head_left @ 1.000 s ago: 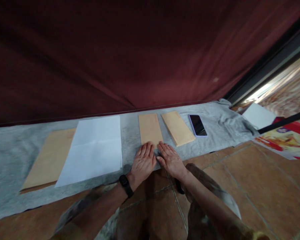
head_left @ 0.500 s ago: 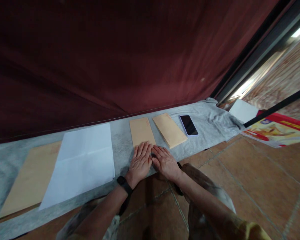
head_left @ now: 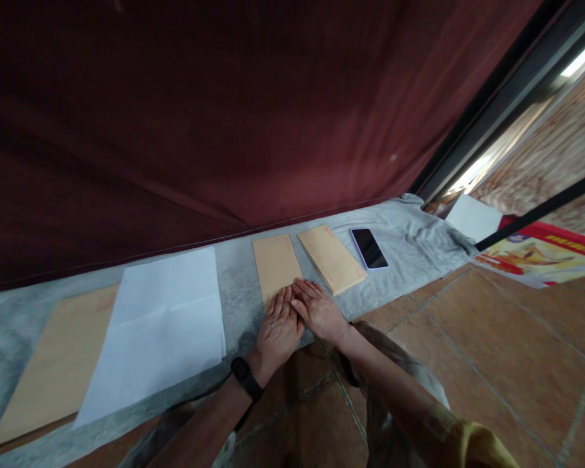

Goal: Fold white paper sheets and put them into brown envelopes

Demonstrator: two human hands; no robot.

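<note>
A brown paper envelope lies flat on the grey cloth in front of me. My left hand rests palm down on its near end, fingers stretched out. Beside it my right hand also lies flat at the envelope's near right corner, its thumb over the left hand's fingers. Both hands cover the envelope's near edge. Just to the right a stack of brown envelopes lies at a slant, touched by neither hand.
White paper sheets with a fold crease lie to the left, partly over a pile of larger brown envelopes. A phone lies right of the small stack. Behind hangs a dark red curtain. A printed box stands on the tiled floor.
My right hand has slid slightly left and up, so its thumb now overlaps the left hand. My left hand has shifted a little nearer to me. The papers look unmoved.
</note>
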